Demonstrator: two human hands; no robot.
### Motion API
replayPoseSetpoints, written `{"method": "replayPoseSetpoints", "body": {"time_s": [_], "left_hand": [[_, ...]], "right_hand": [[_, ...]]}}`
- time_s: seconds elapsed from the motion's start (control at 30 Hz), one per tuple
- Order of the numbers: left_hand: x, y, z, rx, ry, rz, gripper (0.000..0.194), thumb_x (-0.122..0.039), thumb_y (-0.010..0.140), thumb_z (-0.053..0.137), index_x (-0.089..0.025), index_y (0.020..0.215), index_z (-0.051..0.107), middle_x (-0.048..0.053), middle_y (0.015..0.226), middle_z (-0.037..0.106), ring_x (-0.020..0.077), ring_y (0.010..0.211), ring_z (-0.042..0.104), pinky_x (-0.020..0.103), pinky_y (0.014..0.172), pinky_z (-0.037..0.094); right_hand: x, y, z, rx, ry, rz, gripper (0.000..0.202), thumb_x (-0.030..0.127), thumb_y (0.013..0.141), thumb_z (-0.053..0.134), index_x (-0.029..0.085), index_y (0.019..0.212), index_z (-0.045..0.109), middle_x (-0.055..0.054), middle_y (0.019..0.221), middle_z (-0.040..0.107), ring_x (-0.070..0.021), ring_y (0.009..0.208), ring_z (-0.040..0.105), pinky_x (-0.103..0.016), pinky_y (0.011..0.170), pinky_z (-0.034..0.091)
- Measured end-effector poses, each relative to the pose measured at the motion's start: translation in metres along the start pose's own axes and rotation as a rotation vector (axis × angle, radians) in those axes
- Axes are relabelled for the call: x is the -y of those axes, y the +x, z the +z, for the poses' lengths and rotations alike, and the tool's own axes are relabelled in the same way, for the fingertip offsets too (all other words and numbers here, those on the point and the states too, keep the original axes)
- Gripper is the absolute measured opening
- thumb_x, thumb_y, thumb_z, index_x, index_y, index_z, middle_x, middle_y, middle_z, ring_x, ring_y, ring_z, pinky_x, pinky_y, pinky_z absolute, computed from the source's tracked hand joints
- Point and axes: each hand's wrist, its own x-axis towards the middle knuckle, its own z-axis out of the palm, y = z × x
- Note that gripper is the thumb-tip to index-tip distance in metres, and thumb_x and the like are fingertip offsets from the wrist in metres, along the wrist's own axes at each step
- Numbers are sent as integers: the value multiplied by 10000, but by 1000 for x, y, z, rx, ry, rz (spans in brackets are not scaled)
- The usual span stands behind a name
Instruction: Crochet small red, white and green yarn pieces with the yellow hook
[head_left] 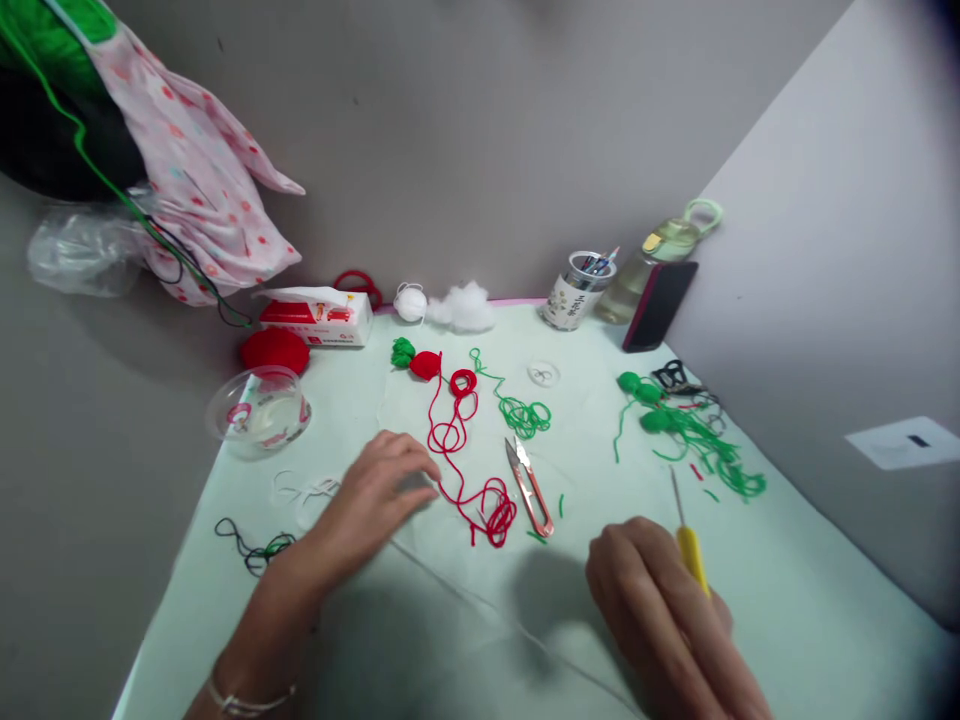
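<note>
My left hand (384, 492) is low over the table, its thumb and forefinger apart. Their tips are beside a tangle of red yarn (448, 440); I cannot tell if they touch it. From under this hand a white strand (480, 600) runs toward the lower right. My right hand (649, 600) is closed around a crochet hook with a yellow handle (691, 560), its thin metal shaft pointing away from me. Between the hands lie thread snips (534, 490) with copper-coloured handles. A small red crocheted piece with a green top (424, 365) lies at the far end of the red yarn.
Loose green yarn (523, 415) and green crocheted pieces (660, 420) lie mid-table and right. At the back stand a tissue box (330, 325), white stuffing (465, 308), a pen holder (568, 303), a bottle (626, 285) and a phone (660, 305). A clear plastic tub (259, 410) sits left.
</note>
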Motion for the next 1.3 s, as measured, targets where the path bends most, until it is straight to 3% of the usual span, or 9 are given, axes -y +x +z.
{"method": "replayPoseSetpoints", "body": {"time_s": [0.13,0.27,0.37,0.47,0.63,0.7,0.9,1.0,1.3], "left_hand": [[-7,6,32,-22,-105,-6,140,-146,730,790,-252,658,732,25,791,720,263,876,568,413,894,443],[-9,5,7,-209,-298,-23,100,-315,869,745,-244,798,743,34,911,721,228,898,616,385,920,487],[-11,4,-19,-392,-454,-18,317,-491,1004,509,-248,907,690,27,901,668,172,797,608,323,825,532],[-20,0,-20,-427,-492,-8,367,-511,1018,451,-243,918,680,17,869,661,140,757,619,276,793,545],[-47,-16,10,-111,-316,1,139,-338,825,827,-214,882,797,43,876,776,202,831,731,302,795,581],[-53,-22,10,-37,-216,7,96,-268,809,835,-235,898,825,40,958,807,227,924,752,328,871,579],[-37,-26,-39,-335,126,-39,277,-312,944,688,-228,1204,735,100,1271,721,308,1225,640,501,1101,466],[-20,-5,-56,-439,268,-27,317,-308,1017,598,-218,1314,664,117,1388,657,303,1300,591,536,1145,441],[16,117,-62,-281,521,-14,392,-363,1011,685,-189,1360,641,125,1377,662,281,1147,693,502,951,609]], "right_hand": [[-9,0,4,-74,-81,87,535,540,907,757,225,482,675,11,441,615,-79,387,604,-147,461,525],[-6,12,15,-203,-84,24,466,485,834,854,201,509,678,-2,501,646,-79,391,591,-169,438,476],[1,18,24,-431,-162,-11,309,390,827,881,157,658,770,-25,623,695,-66,461,580,-174,506,471],[4,20,31,-544,-160,-30,233,357,825,878,148,753,806,-28,651,685,-73,511,545,-180,535,452],[6,18,36,-401,-194,-16,206,328,874,834,154,769,801,-18,658,653,-71,500,490,-197,530,417],[7,19,38,-362,-217,-3,205,324,893,823,159,772,806,-13,654,646,-66,502,477,-195,544,414],[10,22,44,-326,-208,29,166,343,880,835,181,843,849,-17,670,644,-78,514,475,-207,544,419],[9,23,46,-330,-244,35,170,345,871,840,179,835,848,-21,669,651,-83,520,485,-212,538,406],[3,24,46,-420,-212,33,159,312,825,876,156,820,846,-27,672,680,-77,550,520,-193,541,384]]}}
